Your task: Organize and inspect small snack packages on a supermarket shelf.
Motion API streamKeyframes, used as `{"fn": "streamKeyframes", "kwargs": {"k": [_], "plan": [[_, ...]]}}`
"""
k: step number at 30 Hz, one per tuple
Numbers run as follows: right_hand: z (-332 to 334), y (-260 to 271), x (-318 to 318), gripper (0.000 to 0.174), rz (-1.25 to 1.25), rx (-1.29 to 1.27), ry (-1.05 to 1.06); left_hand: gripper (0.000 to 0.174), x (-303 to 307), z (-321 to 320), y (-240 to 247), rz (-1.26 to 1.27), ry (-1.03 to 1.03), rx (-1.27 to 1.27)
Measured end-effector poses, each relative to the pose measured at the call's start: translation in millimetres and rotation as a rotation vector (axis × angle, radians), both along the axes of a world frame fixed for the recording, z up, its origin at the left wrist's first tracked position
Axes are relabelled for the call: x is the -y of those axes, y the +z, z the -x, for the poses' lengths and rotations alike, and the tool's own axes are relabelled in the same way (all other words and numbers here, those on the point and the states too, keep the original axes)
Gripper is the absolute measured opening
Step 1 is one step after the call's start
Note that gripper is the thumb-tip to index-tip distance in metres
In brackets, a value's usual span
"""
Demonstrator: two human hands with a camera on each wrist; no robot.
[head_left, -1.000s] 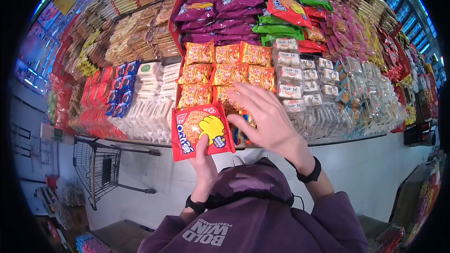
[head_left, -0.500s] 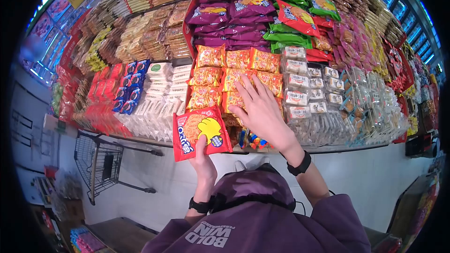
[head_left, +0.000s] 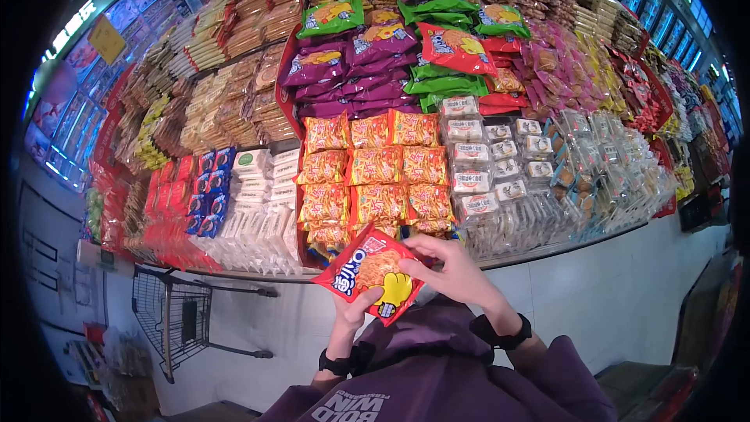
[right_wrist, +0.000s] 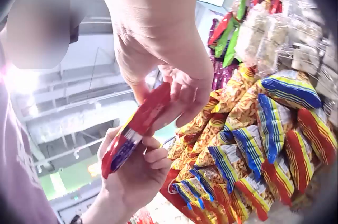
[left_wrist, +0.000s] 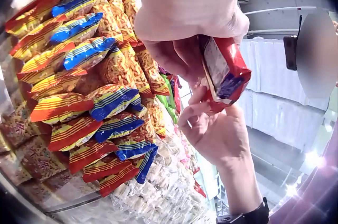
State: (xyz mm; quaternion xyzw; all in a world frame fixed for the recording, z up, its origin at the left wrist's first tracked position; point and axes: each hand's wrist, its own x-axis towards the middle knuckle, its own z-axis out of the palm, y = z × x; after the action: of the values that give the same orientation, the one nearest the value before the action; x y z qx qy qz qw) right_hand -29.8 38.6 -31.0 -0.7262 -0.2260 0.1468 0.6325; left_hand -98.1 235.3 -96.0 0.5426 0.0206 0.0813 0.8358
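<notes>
A red snack packet (head_left: 375, 267), printed with noodles and a yellow hand-shaped figure, is held tilted in front of the person's chest. At its lower left, my left hand (head_left: 351, 314) grips it with the thumb across the front. My right hand (head_left: 455, 270) pinches the opposite upper right edge between thumb and fingers. The left wrist view shows the packet (left_wrist: 231, 71) edge-on, with the right hand (left_wrist: 219, 134) behind it. From the right wrist, the packet (right_wrist: 141, 124) is also edge-on, above the left hand (right_wrist: 132, 174).
Orange noodle-snack packs (head_left: 375, 164) are stacked just beyond the hands. Purple packs (head_left: 379, 45) and green packs (head_left: 445, 82) lie behind them. White wrapped packs (head_left: 473, 152) stand to the right. A shopping cart (head_left: 176, 320) is at left, below the display's edge.
My right hand has come back from over the orange packs and now pinches the red packet's edge. The packet, still in my left hand, has turned and shifted right and lower in view.
</notes>
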Motion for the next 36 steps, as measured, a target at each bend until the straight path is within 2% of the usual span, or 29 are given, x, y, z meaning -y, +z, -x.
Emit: {"fn": "streamKeyframes", "kwargs": {"k": [2, 5, 11, 15, 22, 25, 26, 27, 29, 30, 32, 33, 36], "plan": [[-1, 0, 12, 0.035, -0.056, -0.265, 0.145, 0.049, 9, -9, 23, -0.025, 0.075, 0.075], [4, 2, 13, 0.030, -0.138, -0.257, 0.064, 0.043, 7, -24, 37, -0.134, 0.103, -0.005], [-12, 26, -2, 0.029, -0.412, -0.175, -0.209, 0.032, 14, -59, 80, 0.050, 0.047, 0.098], [-24, 44, -9, 0.028, -0.493, -0.076, -0.312, 0.034, 19, -73, 107, -0.194, 0.026, 0.154], [-26, 54, -11, 0.029, -0.521, -0.035, -0.356, 0.032, 26, -78, 124, -0.177, 0.081, 0.147], [-31, 50, -17, 0.035, -0.482, 0.083, -0.429, 0.032, 37, -80, 125, -0.304, 0.269, 0.247], [-33, 48, -19, 0.037, -0.471, 0.130, -0.465, 0.031, 40, -79, 126, -0.462, 0.326, 0.294], [-37, 44, -19, 0.041, -0.451, 0.088, -0.424, 0.031, 43, -75, 127, -0.623, 0.381, 0.341], [-35, 41, -27, 0.041, -0.582, -0.140, -0.391, 0.033, 51, -70, 132, -0.937, 0.503, 0.509], [-34, 40, -29, 0.042, -0.646, -0.253, -0.373, 0.037, 56, -68, 133, -0.993, 0.520, 0.575], [-33, 21, -28, 0.039, -0.807, -0.380, -0.144, 0.044, 65, -63, 133, -1.102, 0.553, 0.705], [-32, 15, -27, 0.038, -0.832, -0.475, -0.129, 0.053, 68, -60, 129, -1.094, 0.504, 0.709], [-24, -3, -26, 0.038, -0.944, -0.676, -0.061, 0.053, 78, -60, 131, -1.172, 0.493, 0.855]]}}
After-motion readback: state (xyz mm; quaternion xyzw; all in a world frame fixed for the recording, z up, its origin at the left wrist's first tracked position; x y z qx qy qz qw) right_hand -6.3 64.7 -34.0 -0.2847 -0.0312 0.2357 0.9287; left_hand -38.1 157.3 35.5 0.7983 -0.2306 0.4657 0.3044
